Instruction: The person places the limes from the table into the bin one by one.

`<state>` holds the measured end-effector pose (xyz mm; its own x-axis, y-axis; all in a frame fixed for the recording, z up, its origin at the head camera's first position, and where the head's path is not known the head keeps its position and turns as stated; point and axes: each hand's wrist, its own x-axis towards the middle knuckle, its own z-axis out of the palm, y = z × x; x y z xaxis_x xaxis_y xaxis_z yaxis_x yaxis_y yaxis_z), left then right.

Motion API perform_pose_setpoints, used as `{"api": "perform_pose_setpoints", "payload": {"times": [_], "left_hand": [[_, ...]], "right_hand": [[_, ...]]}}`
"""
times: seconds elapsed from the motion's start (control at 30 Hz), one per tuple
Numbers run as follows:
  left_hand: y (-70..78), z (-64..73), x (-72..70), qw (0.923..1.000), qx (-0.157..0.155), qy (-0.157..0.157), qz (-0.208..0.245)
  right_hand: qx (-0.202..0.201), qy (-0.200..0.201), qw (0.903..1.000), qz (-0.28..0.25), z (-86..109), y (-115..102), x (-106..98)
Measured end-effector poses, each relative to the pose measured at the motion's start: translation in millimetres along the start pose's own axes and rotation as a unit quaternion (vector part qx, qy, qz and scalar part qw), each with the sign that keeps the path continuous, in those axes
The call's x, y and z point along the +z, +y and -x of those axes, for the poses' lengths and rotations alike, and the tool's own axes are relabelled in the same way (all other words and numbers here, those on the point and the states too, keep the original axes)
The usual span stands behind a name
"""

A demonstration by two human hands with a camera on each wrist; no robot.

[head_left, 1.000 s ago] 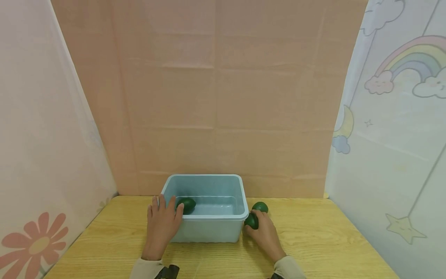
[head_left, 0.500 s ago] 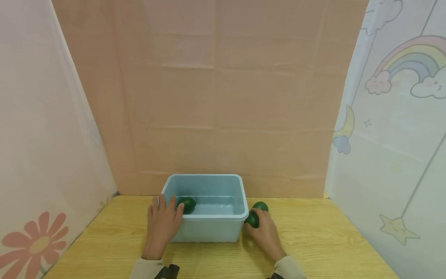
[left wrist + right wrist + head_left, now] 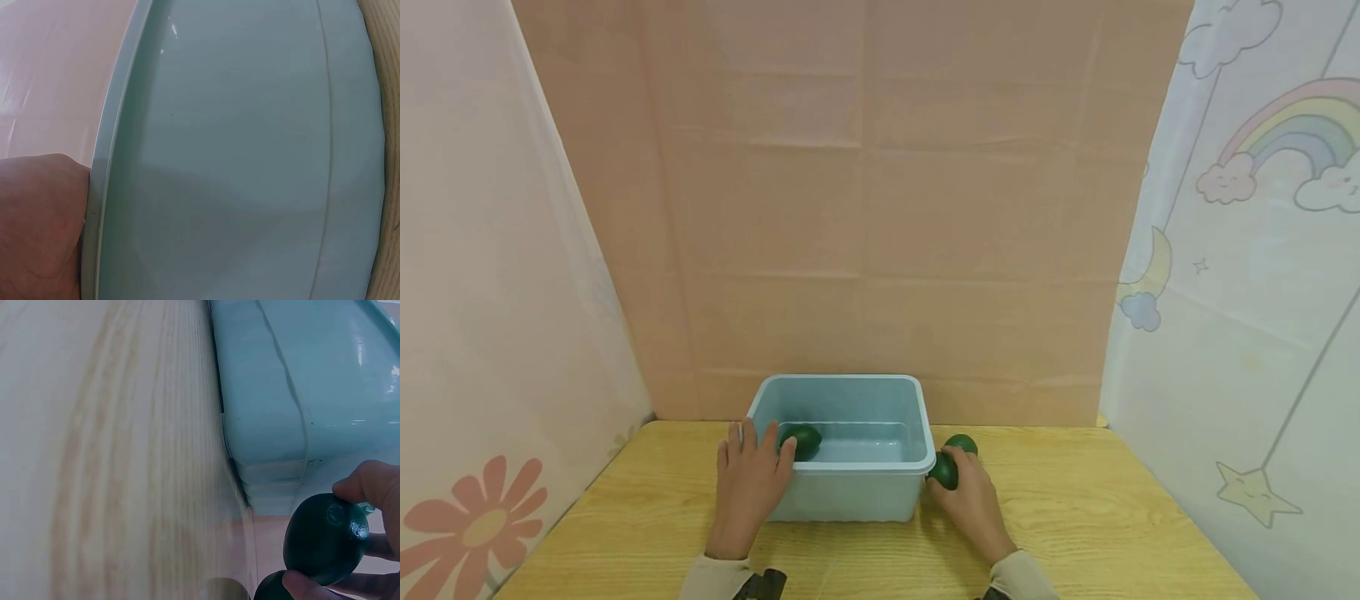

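A pale blue plastic bin (image 3: 850,493) stands on the wooden table, with one dark green avocado (image 3: 802,442) lying inside near its left wall. My left hand (image 3: 751,483) rests over the bin's front left rim, fingers extended; the left wrist view shows only part of this hand (image 3: 40,225) against the rim. Beside the bin's right side, my right hand (image 3: 972,504) pinches a second avocado (image 3: 943,472) between thumb and fingers. That avocado (image 3: 325,539) is seen up close in the right wrist view. A third avocado (image 3: 962,443) lies just behind it, partly covered by the fingers.
The wooden table (image 3: 1090,517) extends to both sides of the bin. A brown paper-like backdrop (image 3: 880,250) rises behind it. Patterned curtains hang at the left (image 3: 497,292) and right (image 3: 1240,350).
The avocado in my right hand has risen very slightly, with the fingers shifting a little. My left hand and the bin have stayed in place.
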<state>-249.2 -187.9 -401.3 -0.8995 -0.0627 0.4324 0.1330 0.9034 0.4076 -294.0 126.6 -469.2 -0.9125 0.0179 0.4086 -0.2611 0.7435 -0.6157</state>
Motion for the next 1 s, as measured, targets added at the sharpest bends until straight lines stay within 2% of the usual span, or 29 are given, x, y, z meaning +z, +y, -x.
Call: {"api": "perform_pose_setpoints", "payload": {"times": [0.67, 1.0], "left_hand": [[0.4, 0.3, -0.2, 1.0000, 0.000, -0.003, 0.004], [-0.3, -0.9, -1.3, 0.9999, -0.006, -0.014, -0.006]], "right_hand": [[-0.010, 0.014, 0.9998, -0.007, 0.5, -3.1, -2.8], [-0.015, 0.027, 0.9995, -0.011, -0.2, -3.1, -2.9]]}}
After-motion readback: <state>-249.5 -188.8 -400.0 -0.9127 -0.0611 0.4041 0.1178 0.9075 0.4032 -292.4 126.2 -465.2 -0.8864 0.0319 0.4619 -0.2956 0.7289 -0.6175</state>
